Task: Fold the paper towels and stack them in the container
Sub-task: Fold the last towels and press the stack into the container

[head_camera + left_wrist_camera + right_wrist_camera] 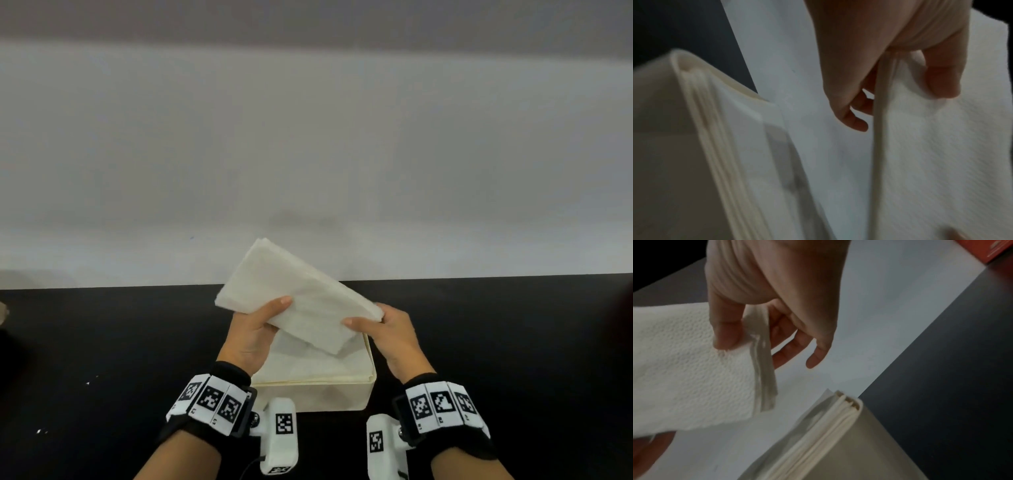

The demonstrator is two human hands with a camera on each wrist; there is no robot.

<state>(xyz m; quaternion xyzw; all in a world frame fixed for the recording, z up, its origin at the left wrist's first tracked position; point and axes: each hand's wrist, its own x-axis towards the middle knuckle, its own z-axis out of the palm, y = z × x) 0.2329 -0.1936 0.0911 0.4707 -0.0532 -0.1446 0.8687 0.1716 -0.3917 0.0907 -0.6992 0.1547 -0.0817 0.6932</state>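
Head view: both hands hold one folded paper towel [301, 298] tilted in the air above the container [346, 394], which sits on the black table [102, 342].
Left hand [253, 329]: thumb on top, fingers underneath, pinching the towel's near left edge.
Right hand [390, 329]: thumb over the right end, fingers curled beneath it; the right wrist view shows the layered edge caught there.
Container: cream box, already filled near the rim with a stack of folded towels [318, 366].
Handling: looks light, soft and limp, several plies thick; it should sag or fan open if held by one corner.
Where to hold: I'd keep both short ends pinched across all layers, then lower it flat.
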